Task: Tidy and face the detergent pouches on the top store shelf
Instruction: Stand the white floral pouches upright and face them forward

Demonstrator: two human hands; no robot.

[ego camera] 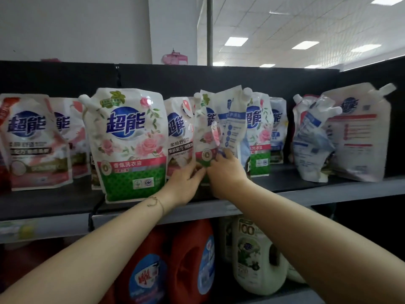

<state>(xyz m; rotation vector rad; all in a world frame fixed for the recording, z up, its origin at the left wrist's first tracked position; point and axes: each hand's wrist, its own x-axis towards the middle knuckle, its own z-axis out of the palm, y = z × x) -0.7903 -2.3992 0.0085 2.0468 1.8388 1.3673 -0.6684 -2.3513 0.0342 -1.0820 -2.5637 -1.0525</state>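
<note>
Two pouches just right of the big rose pouch (129, 141) on the top shelf (317, 190): I read left grip (186, 177) holding the skewed pouch (205, 137) by its base, right grip (228, 174) pinching the back-facing pouch (231, 121) low down, long axes upright above both grips.

Wrist: thin chain bracelet (156, 201) with curved charm.
Hands: left hand (186, 177), right hand (228, 173), both bare.
Forearms: bare.

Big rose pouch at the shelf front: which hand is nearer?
Left. The left hand is just right of the big rose pouch; the right hand is farther right, holding the twisted pouch.
</note>
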